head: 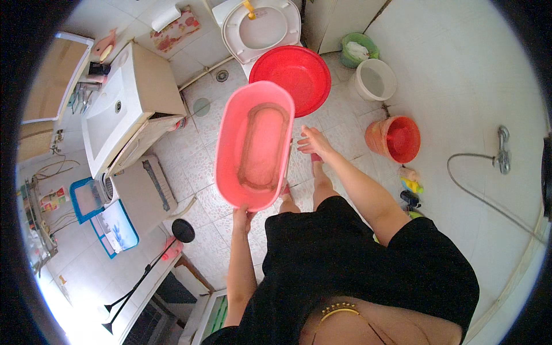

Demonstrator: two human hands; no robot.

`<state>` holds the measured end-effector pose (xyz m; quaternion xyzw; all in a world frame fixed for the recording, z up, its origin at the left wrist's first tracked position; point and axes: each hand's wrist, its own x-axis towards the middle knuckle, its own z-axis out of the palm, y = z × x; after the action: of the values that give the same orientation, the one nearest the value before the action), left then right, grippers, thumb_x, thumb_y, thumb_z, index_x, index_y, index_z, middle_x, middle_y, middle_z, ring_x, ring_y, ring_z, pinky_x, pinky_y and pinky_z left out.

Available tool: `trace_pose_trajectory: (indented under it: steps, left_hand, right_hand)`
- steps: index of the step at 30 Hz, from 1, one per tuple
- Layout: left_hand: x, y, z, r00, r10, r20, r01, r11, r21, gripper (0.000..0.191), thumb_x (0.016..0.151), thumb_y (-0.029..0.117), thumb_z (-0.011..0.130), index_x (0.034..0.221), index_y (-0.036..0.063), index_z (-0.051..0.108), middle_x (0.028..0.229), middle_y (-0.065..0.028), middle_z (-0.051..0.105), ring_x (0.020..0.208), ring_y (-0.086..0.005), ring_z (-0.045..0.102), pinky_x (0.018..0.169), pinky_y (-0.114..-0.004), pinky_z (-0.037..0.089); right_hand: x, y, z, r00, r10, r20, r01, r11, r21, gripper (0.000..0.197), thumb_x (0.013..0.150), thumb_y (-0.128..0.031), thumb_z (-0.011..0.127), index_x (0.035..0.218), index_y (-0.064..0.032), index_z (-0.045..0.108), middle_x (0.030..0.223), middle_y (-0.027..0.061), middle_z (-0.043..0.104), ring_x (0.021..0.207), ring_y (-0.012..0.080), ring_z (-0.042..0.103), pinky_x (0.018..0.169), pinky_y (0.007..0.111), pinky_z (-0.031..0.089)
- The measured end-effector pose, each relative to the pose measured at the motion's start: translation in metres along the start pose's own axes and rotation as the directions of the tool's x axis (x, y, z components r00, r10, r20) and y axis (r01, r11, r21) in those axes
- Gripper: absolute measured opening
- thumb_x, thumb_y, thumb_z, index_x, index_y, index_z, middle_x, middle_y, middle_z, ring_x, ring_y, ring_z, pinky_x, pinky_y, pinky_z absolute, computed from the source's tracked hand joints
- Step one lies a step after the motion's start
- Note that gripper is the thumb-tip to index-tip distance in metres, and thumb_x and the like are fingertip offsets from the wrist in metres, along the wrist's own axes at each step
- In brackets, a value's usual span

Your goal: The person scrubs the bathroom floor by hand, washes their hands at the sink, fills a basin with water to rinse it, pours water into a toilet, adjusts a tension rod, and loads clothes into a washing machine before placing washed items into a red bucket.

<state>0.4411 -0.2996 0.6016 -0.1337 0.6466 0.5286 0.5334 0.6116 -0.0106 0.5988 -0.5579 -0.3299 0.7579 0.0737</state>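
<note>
A pink oval plastic tub (267,142) hangs above the tiled floor, with its inside facing up towards me. My left hand (244,219) grips its near rim; the fingers are partly hidden by the tub wall. Inside, a dark brownish band of grime runs around the tub's bottom. To the right of the tub, my right hand (316,141) is held in the air with fingers apart and nothing in it. Just beyond the pink tub, and partly covered by it, is a round red plastic basin (297,73) in front of the toilet.
The toilet (263,26) stands at the far end. A washbasin cabinet (159,77) and a washing machine (142,189) line the left. Along the right wall are a green bin (360,47), a white bucket (376,82), an orange-red bucket (392,138) and a shower tap (503,151) with its hose.
</note>
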Motion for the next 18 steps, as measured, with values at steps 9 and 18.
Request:
trace_pose_trajectory:
  steps: [9, 18]
  left_hand:
    - [-0.016, -0.078, 0.036, 0.957, -0.101, -0.272, 0.010, 0.947, -0.320, 0.038, 0.072, 0.001, 0.049, 0.109, 0.0056, 0.044, 0.099, -0.0089, 0.053, 0.082, -0.0214, 0.057, 0.071, -0.034, 0.052]
    - [0.005, -0.107, 0.093, 0.897, -0.180, -0.403, -0.042, 0.874, -0.485, 0.023, 0.073, 0.001, 0.048, 0.095, -0.0046, 0.049, 0.093, -0.0134, 0.056, 0.082, -0.0233, 0.058, 0.075, -0.035, 0.051]
  right_hand:
    - [0.091, 0.036, -0.051, 0.990, 0.058, -0.128, -0.030, 0.978, 0.205, 0.034, 0.082, -0.023, 0.053, 0.106, -0.0012, 0.042, 0.099, 0.0153, 0.054, 0.091, 0.0255, 0.056, 0.077, 0.036, 0.047]
    - [0.152, 0.044, -0.049, 0.970, 0.191, -0.150, -0.122, 0.918, 0.376, 0.042, 0.078, -0.023, 0.061, 0.107, 0.0004, 0.040, 0.101, 0.0168, 0.050, 0.088, 0.0274, 0.055, 0.081, 0.036, 0.047]
